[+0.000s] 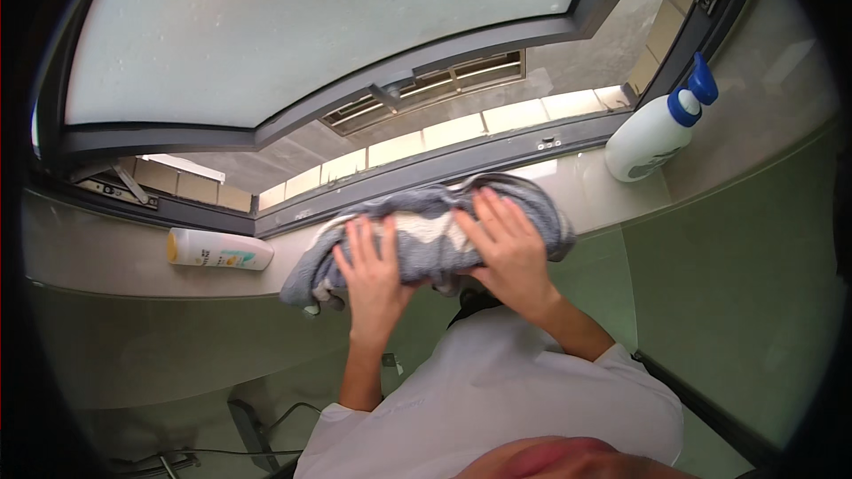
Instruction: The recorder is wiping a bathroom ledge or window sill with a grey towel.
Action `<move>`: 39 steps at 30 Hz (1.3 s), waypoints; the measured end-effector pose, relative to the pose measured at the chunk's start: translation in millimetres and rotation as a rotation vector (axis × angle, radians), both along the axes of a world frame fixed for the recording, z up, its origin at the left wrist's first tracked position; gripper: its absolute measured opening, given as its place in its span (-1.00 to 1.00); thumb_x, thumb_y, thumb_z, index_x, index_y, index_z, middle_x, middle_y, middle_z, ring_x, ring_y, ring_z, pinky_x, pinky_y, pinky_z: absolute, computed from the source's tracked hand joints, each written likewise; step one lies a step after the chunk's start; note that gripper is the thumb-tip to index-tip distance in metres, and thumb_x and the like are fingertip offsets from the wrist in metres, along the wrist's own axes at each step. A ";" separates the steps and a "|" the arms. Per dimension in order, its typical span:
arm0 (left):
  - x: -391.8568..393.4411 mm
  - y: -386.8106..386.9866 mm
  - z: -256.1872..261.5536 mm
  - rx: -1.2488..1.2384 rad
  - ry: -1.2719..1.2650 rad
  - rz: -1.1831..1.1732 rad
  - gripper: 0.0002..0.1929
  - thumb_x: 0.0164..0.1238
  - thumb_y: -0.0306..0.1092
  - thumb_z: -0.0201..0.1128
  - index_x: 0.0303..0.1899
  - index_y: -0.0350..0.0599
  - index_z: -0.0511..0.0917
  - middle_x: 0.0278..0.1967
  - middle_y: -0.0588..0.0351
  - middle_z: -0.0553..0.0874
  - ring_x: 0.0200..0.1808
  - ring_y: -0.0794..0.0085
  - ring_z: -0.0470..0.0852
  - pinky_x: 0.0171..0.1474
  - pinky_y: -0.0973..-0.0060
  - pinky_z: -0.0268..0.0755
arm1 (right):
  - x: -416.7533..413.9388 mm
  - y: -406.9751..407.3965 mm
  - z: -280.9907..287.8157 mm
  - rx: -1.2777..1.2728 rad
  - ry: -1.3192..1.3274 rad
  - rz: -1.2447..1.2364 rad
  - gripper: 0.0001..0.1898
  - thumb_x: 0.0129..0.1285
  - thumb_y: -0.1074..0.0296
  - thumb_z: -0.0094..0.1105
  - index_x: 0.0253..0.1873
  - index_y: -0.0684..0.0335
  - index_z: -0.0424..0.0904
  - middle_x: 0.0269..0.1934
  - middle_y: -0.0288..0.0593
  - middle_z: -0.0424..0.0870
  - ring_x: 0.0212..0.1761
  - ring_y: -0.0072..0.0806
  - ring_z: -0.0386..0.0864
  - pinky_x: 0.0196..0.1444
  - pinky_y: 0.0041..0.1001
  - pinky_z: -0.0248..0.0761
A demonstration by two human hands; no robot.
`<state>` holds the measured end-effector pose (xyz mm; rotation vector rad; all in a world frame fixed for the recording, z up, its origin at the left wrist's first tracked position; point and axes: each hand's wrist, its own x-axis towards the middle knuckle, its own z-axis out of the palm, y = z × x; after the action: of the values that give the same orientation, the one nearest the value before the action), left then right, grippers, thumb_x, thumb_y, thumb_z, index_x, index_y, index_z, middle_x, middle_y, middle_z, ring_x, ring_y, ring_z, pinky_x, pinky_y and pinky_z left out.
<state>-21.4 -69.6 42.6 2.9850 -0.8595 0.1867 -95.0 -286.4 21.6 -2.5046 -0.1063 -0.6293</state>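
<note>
A bunched grey and cream cloth lies across the tiled window sill, its near edge hanging over the front. My left hand presses on its left part with fingers spread over the top. On its right part rests my right hand, fingers on the fabric and thumb at the near edge. Both thumbs are partly hidden.
A white bottle with a yellow cap lies on its side at the sill's left. At the right stands a white pump bottle with a blue top. Beyond the sill, a grey-framed frosted window is tilted outward.
</note>
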 end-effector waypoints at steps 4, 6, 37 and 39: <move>-19.0 -77.3 -5.3 -0.055 -0.031 -0.337 -0.03 -0.09 -0.18 0.72 0.47 -0.11 0.47 0.58 -0.26 0.38 0.67 -0.20 0.26 0.56 -0.33 0.08 | -19.8 -49.7 9.3 -0.005 0.056 -0.059 -0.03 -0.22 0.32 0.75 0.46 0.24 0.58 0.48 0.15 0.55 0.61 -0.02 0.43 0.66 -0.09 0.25; -24.3 -110.7 -16.0 -0.098 -0.093 -0.390 -0.17 -0.02 -0.30 0.60 0.41 -0.12 0.53 0.57 -0.25 0.40 0.66 -0.17 0.28 0.55 -0.34 0.07 | -26.1 -63.3 3.8 -0.050 0.099 -0.077 -0.03 -0.22 0.32 0.73 0.45 0.28 0.56 0.46 0.15 0.55 0.62 -0.02 0.42 0.66 -0.08 0.25; -3.2 -31.4 -24.7 -0.366 -0.126 -0.319 -0.45 0.33 -0.32 0.32 0.38 0.06 0.60 0.52 0.00 0.54 0.60 0.15 0.42 0.52 0.09 0.26 | 9.8 10.0 9.8 -0.220 0.067 -0.041 -0.34 -0.15 0.55 0.50 0.20 0.42 0.65 0.38 0.24 0.64 0.58 0.25 0.45 0.56 0.15 0.33; 2.1 -15.5 -25.8 -0.406 -0.129 -0.308 -0.45 0.33 -0.32 0.31 0.38 0.06 0.59 0.53 0.01 0.53 0.60 0.16 0.42 0.53 0.10 0.25 | 16.2 26.2 10.5 -0.225 0.072 -0.028 -0.33 -0.17 0.55 0.50 0.21 0.42 0.65 0.37 0.25 0.63 0.58 0.27 0.44 0.56 0.15 0.33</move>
<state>-19.4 -85.2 16.8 2.4546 -1.1232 0.4815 -78.7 -260.2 32.1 -2.7464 -0.1219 -0.5646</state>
